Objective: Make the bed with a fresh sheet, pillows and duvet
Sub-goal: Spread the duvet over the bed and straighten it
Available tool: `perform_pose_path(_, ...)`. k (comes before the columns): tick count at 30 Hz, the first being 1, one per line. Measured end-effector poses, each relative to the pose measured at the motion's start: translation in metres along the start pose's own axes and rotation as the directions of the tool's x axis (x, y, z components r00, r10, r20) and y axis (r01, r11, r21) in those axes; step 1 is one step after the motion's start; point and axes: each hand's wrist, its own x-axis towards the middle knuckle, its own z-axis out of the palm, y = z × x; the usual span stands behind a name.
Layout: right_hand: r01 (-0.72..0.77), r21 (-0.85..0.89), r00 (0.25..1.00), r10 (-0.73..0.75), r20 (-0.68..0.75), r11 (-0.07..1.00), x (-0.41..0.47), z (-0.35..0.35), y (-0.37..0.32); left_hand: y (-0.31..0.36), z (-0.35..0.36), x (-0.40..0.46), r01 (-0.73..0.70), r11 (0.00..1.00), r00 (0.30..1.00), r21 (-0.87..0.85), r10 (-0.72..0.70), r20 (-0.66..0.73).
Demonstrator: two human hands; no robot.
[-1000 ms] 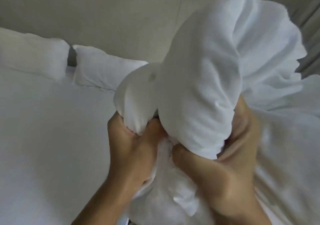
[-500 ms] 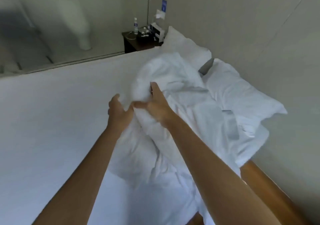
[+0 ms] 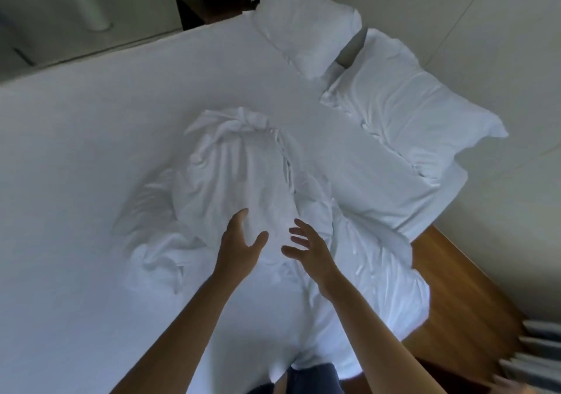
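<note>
Hovering, fingers spread, left hand (image 3: 239, 246) and right hand (image 3: 308, 249) above rumpled duvet (image 3: 243, 181); 2 pillows (image 3: 403, 111) beyond.

I have just the one view, the wide-angle camera on the person's head, looking forward and steeply down from beside the bed (image 3: 91, 181). It sits close enough that both forearms run up from the bottom edge to the hands (image 3: 239, 249), while the wide lens still takes in the pillows (image 3: 403, 105) at the upper right, the nightstand (image 3: 200, 2) at the top and the wooden floor (image 3: 461, 278) at the right. With no second view, nothing is shared.
</note>
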Motion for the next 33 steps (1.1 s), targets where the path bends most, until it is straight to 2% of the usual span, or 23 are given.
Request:
perform_pose_path(5, -0.131, 0.017, 0.989, 0.132, -0.061, 0.991, 0.048, -0.026, 0.058, -0.035, 0.066, 0.019, 0.102, 0.993, 0.992, 0.067, -0.106, 0.061)
perform_pose_path(8, -0.134, -0.052, 0.99, 0.132, -0.048, 0.99, 0.083, -0.026, 0.077, -0.049, 0.098, 0.044, 0.146, 0.986, 0.988, 0.085, -0.15, 0.044)
perform_pose_path(10, -0.135, -0.092, 0.99, 0.13, -0.062, 0.987, 0.108, -0.027, 0.087, -0.063, 0.116, 0.061, 0.181, 0.977, 0.983, 0.114, -0.181, -0.004)
perform_pose_path(12, -0.184, -0.097, 0.983, 0.18, -0.049, 0.978, 0.133, -0.026, 0.102, -0.081, 0.131, 0.078, 0.274, 0.947, 0.961, 0.168, -0.262, -0.093)
perform_pose_path(14, -0.249, -0.096, 0.968, 0.251, 0.005, 0.964, 0.15, -0.018, 0.116, -0.1, 0.143, 0.089, 0.447, 0.883, 0.889, 0.144, -0.42, -0.183)
perform_pose_path(16, -0.273, -0.146, 0.961, 0.276, 0.001, 0.951, 0.163, -0.007, 0.129, -0.113, 0.151, 0.097, 0.629, 0.776, 0.747, -0.057, -0.622, -0.234)
perform_pose_path(18, -0.372, -0.082, 0.928, 0.371, -0.033, 0.925, 0.18, -0.001, 0.133, -0.127, 0.153, 0.104, 0.693, 0.65, 0.619, -0.313, -0.758, -0.203)
perform_pose_path(20, -0.455, 0.035, 0.89, 0.455, 0.006, 0.89, 0.192, 0.006, 0.123, -0.139, 0.15, 0.113, 0.66, 0.561, 0.586, -0.499, -0.801, -0.125)
perform_pose_path(23, -0.315, -0.124, 0.943, 0.325, 0.069, 0.941, 0.192, 0.027, 0.092, -0.143, 0.14, 0.124, 0.621, 0.388, 0.541, -0.681, -0.841, 0.015)
perform_pose_path(24, -0.256, -0.11, 0.957, 0.268, 0.111, 0.96, 0.186, 0.034, 0.077, -0.14, 0.136, 0.128, 0.587, 0.319, 0.569, -0.744, -0.816, 0.099)
perform_pose_path(25, -0.213, -0.066, 0.962, 0.221, 0.158, 0.975, 0.181, 0.038, 0.065, -0.134, 0.13, 0.132, 0.538, 0.258, 0.636, -0.802, -0.749, 0.186)
perform_pose_path(27, -0.148, 0.039, 0.974, 0.139, 0.179, 0.988, 0.171, 0.034, 0.049, -0.121, 0.118, 0.139, 0.452, 0.221, 0.754, -0.864, -0.612, 0.238)
perform_pose_path(28, -0.116, 0.033, 0.989, 0.113, 0.09, 0.993, 0.169, 0.028, 0.047, -0.112, 0.112, 0.144, 0.421, 0.218, 0.778, -0.88, -0.585, 0.227)
perform_pose_path(29, -0.118, -0.079, 0.991, 0.112, -0.079, 0.99, 0.17, 0.021, 0.052, -0.1, 0.103, 0.149, 0.387, 0.222, 0.788, -0.895, -0.584, 0.196)
perform_pose_path(30, -0.201, -0.247, 0.953, 0.131, -0.275, 0.948, 0.172, 0.011, 0.065, -0.092, 0.092, 0.154, 0.357, 0.231, 0.794, -0.905, -0.586, 0.164)
perform_pose_path(31, -0.357, -0.393, 0.883, 0.167, -0.439, 0.848, 0.173, -0.001, 0.081, -0.079, 0.079, 0.156, 0.328, 0.235, 0.808, -0.915, -0.572, 0.143)
perform_pose_path(32, -0.519, -0.449, 0.799, 0.226, -0.557, 0.728, 0.175, -0.014, 0.099, -0.067, 0.065, 0.157, 0.318, 0.244, 0.824, -0.916, -0.549, 0.14)
perform_pose_path(33, -0.638, -0.443, 0.726, 0.302, -0.617, 0.63, 0.174, -0.026, 0.116, -0.058, 0.051, 0.156, 0.321, 0.255, 0.837, -0.912, -0.527, 0.147)
